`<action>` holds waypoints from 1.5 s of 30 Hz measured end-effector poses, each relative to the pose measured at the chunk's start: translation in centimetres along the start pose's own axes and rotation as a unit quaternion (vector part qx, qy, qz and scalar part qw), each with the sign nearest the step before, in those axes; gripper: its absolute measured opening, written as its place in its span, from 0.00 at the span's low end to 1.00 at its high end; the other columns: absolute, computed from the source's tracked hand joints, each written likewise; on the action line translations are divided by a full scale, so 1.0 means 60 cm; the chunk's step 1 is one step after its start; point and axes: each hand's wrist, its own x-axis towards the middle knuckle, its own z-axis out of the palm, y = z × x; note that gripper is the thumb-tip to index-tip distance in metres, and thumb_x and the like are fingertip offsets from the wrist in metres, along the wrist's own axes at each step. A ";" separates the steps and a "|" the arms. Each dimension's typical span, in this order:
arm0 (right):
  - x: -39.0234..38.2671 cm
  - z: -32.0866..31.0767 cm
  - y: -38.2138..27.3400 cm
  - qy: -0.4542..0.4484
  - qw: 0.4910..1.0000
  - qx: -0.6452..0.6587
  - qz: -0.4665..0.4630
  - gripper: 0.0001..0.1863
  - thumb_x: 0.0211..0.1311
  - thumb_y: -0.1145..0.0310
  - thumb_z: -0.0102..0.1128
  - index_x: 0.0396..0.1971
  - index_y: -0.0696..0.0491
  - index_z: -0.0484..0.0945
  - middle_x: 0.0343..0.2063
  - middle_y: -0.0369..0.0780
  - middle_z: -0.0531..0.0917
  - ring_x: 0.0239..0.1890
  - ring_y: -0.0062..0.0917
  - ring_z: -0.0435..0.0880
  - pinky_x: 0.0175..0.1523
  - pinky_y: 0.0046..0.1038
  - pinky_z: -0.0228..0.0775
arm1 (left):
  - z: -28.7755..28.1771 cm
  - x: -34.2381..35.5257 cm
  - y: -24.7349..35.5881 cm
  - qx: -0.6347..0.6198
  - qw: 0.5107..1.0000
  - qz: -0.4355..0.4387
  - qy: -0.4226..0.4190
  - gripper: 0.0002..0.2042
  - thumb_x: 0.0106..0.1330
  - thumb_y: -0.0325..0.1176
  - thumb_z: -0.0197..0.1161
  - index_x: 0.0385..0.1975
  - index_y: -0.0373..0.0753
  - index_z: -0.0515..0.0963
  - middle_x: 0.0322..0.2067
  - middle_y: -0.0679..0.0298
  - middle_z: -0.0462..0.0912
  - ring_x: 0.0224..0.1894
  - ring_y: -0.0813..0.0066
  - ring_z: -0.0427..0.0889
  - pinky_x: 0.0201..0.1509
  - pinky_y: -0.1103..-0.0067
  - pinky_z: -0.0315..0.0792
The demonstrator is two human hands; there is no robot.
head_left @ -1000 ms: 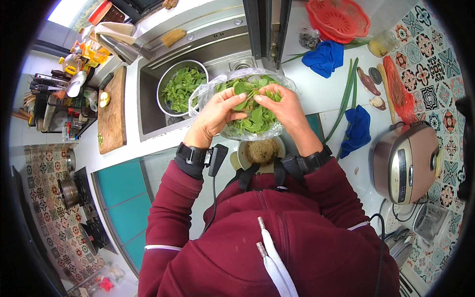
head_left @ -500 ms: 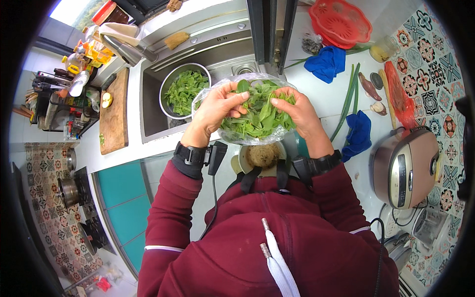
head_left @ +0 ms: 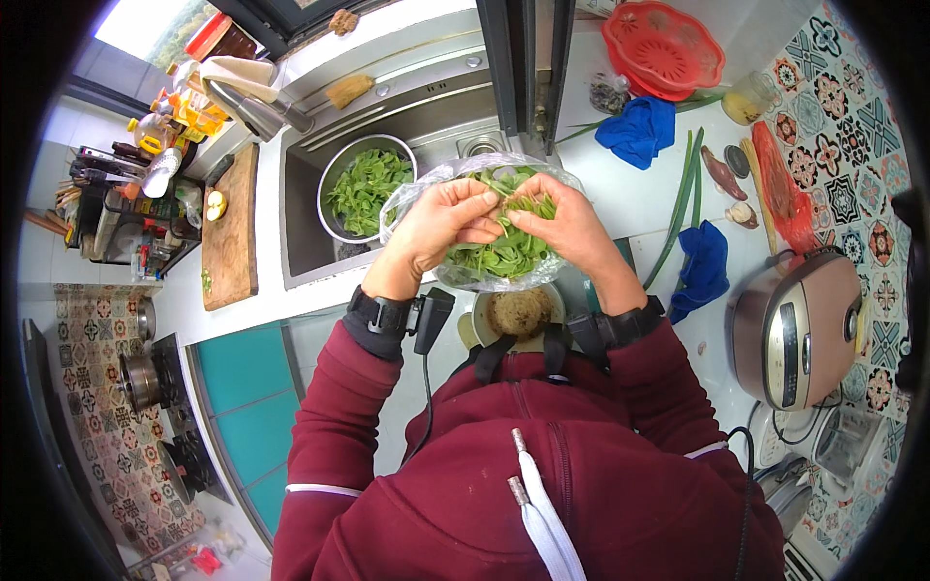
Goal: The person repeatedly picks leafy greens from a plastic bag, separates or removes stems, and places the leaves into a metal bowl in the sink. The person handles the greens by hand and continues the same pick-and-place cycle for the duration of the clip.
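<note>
A clear plastic bag (head_left: 570,174) full of leafy greens (head_left: 504,258) lies open in front of me, close to the sink's near edge. Above it my left hand (head_left: 436,228) is closed, thumb and fingers pinched at the stems of some greens. Beside it my right hand (head_left: 570,230) grips a small bunch of greens, their cut-looking ends showing between thumb and fingers. The fingertips of both hands nearly meet. To the left, a round metal bowl (head_left: 324,205) holding more picked leaves (head_left: 370,191) stands in the sink.
Left of the sink (head_left: 298,232) a wooden cutting board (head_left: 230,242) carries half a fruit (head_left: 215,205). Below the bag sits a pale bin (head_left: 552,320). On the right counter are green onions (head_left: 678,213), blue cloths (head_left: 637,133), red baskets (head_left: 664,48) and a rice cooker (head_left: 799,329).
My hands have come closer together over the bag. The right hand now holds a small bunch with stem ends showing, and the view has shifted slightly.
</note>
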 end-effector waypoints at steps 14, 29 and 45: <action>-0.008 0.001 0.013 0.011 0.997 0.070 0.027 0.13 0.55 0.71 0.69 0.39 0.56 0.76 0.35 0.32 0.78 0.39 0.14 0.75 0.46 0.18 0.68 | 0.002 -0.021 -0.008 0.094 0.993 0.070 -0.006 0.09 0.62 0.23 0.66 0.41 0.33 0.78 0.31 0.63 0.84 0.34 0.79 0.84 0.39 0.84 0.79; -0.011 0.006 0.001 0.029 0.999 -0.040 0.016 0.11 0.54 0.72 0.68 0.35 0.57 0.78 0.30 0.31 0.80 0.34 0.12 0.75 0.41 0.20 0.70 | 0.032 -0.022 -0.004 0.389 0.887 0.215 0.125 0.09 0.58 0.32 0.69 0.36 0.37 0.83 0.24 0.66 0.83 0.26 0.84 0.79 0.32 0.82 0.73; -0.021 -0.003 -0.008 0.060 0.980 -0.191 -0.018 0.11 0.53 0.70 0.66 0.37 0.55 0.80 0.27 0.42 0.83 0.29 0.24 0.82 0.37 0.26 0.73 | 0.032 0.006 0.009 0.289 0.956 0.054 0.019 0.06 0.61 0.33 0.56 0.27 0.39 0.78 0.22 0.68 0.81 0.21 0.84 0.74 0.25 0.83 0.67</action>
